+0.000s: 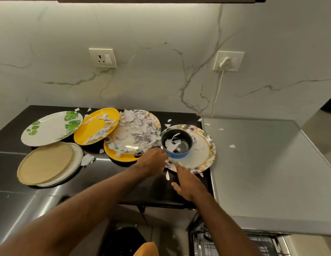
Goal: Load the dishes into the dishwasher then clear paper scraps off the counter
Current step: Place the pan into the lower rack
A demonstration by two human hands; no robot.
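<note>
My left hand (153, 160) lies over the black handle (138, 154) of the small blue saucepan (176, 155). The pan sits just beyond my knuckles on the round floral-rimmed plate (199, 154). The handle runs leftward from the pan wall and passes under my palm, with its tip showing past the hand's left side. My fingers curl down out of view, so I cannot tell whether they have closed on it. My right hand (187, 183) is flat and spread, nearer to me, with one fingertip touching the plate's near rim. Torn white paper scraps (171, 144) lie inside the pan. The wire dishwasher rack (203, 245) is below my right forearm, cut off at the frame's edge. The lift looks like the left hand's job.
</note>
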